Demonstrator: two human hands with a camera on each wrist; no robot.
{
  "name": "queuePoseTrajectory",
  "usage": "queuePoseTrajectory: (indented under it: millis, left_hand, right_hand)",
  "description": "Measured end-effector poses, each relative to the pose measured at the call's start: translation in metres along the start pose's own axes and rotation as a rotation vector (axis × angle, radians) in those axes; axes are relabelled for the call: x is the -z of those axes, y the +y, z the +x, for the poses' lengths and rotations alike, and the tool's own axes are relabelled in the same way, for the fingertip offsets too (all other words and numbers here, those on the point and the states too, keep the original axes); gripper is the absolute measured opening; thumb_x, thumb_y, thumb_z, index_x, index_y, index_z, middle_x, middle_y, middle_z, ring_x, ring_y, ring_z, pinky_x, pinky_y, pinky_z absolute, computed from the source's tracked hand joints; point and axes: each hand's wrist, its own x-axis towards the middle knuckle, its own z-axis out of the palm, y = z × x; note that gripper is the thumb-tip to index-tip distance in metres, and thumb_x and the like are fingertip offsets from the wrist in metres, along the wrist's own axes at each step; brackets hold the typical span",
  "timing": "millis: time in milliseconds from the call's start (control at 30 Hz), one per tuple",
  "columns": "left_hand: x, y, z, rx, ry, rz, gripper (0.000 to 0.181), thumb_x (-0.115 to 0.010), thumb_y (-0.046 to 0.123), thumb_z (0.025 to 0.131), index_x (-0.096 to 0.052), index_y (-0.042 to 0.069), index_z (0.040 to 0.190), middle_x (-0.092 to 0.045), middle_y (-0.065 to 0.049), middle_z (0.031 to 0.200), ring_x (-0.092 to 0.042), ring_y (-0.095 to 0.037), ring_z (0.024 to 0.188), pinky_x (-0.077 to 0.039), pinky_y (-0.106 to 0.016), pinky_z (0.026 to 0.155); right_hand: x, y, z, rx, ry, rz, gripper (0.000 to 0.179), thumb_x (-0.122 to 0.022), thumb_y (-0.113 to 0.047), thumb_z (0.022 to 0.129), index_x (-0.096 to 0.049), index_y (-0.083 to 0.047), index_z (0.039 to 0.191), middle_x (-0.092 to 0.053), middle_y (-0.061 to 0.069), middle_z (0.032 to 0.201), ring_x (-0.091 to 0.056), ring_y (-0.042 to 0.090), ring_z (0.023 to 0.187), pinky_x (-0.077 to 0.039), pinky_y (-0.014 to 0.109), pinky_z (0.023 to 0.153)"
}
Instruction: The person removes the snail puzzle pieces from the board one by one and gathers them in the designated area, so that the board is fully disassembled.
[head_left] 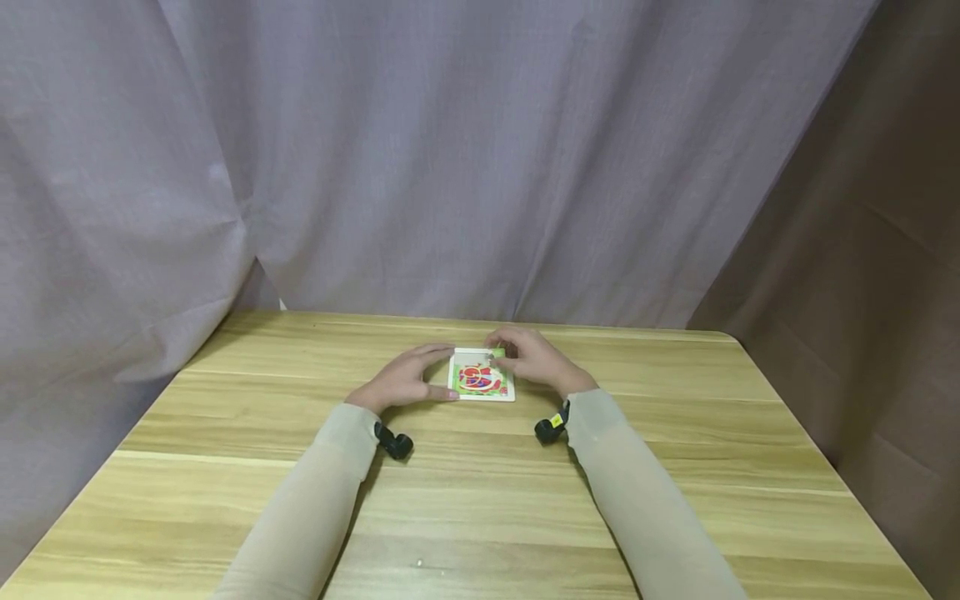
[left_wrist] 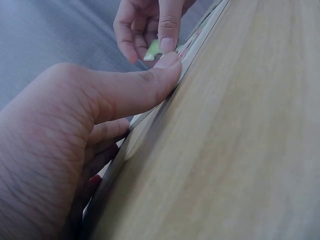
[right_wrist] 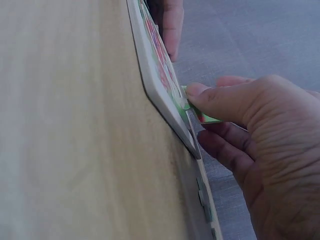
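A small jigsaw puzzle board with a white rim lies flat on the table. Red, green and white artwork fills its nearer part, while a plain grey strip shows at the far left. My left hand holds the board by its left side, thumb on the near left corner and fingers by the far left corner. Over the board's far right part, my right hand pinches a green puzzle piece between thumb and fingers. That piece stands tilted against the board's surface in the right wrist view.
Several small flat pieces lie on the wooden table beyond the board's corner in the right wrist view. Grey curtain hangs behind the table's far edge, and darker cloth hangs on the right.
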Motion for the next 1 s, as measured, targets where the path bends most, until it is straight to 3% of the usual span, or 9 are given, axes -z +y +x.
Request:
queuePoseTrajectory:
  millis: [133,333,633,1000]
  left_hand:
    - [-0.0004,-0.001,0.0017,-0.007,-0.006,0.013,0.098,-0.082,0.053,0.096,-0.043,0.009,0.174,-0.04,-0.016,0.182,-0.037,-0.044,0.168,-0.027,-0.069,0.139]
    - [-0.0001,-0.0025,0.0027,-0.009,-0.006,0.021,0.097,-0.081,0.053,0.096,-0.042,0.009,0.174,-0.04,-0.016,0.182,-0.037,-0.044,0.169,-0.027,-0.069,0.139]
    - [-0.0002,-0.0029,0.0009,-0.014,-0.001,0.019,0.098,-0.082,0.055,0.096,-0.043,0.008,0.173,-0.041,-0.016,0.181,-0.038,-0.044,0.168,-0.028,-0.069,0.139]
    - [-0.0004,-0.0014,0.0006,-0.01,-0.003,0.018,0.098,-0.082,0.054,0.096,-0.043,0.008,0.173,-0.04,-0.016,0.182,-0.037,-0.044,0.168,-0.027,-0.069,0.139]
  right_hand:
    - [0.0003,0.0006,-0.0019,-0.004,-0.007,-0.002,0.039,-0.082,-0.01,0.103,-0.073,-0.002,0.14,-0.079,0.015,0.132,-0.072,0.024,0.107,-0.065,0.044,0.098]
    - [0.0001,-0.0014,-0.0044,-0.039,-0.022,-0.01,0.035,-0.082,-0.017,0.105,-0.075,-0.006,0.137,-0.078,0.007,0.11,-0.063,0.015,0.09,-0.059,0.035,0.084]
    - [-0.0011,0.0006,-0.0056,-0.033,-0.005,-0.012,0.03,-0.081,-0.018,0.105,-0.078,-0.008,0.133,-0.08,0.007,0.111,-0.07,0.016,0.098,-0.065,0.043,0.094]
    - [-0.0007,0.0004,-0.0061,-0.071,0.016,-0.031,0.03,-0.077,-0.021,0.108,-0.077,-0.006,0.134,-0.077,0.004,0.099,-0.065,0.013,0.087,-0.062,0.038,0.089]
